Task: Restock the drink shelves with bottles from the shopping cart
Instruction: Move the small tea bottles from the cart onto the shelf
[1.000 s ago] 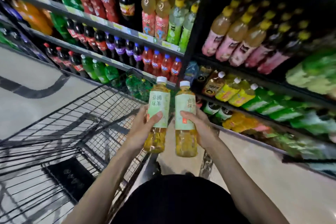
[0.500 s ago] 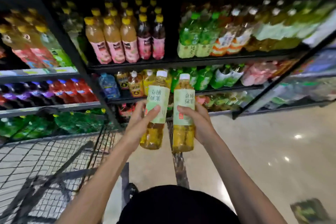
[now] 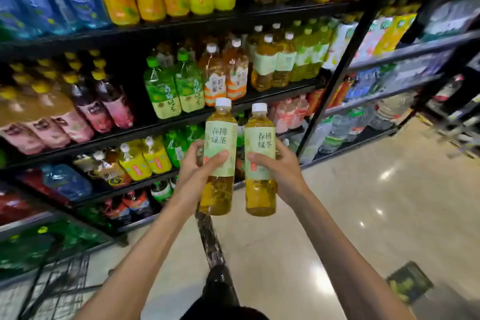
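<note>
Bottles of green tea, 2 with white caps and pale green labels, are held upright side by side in front of the drink shelves, a narrow gap between them. The left hand wraps the left bottle at mid-height, thumb pressed across the label's front, fingers curled round the far side. The right hand grips the right bottle likewise, thumb on the label, fingers curled behind. The shopping cart shows blurred at the near left on the glossy floor.
</note>
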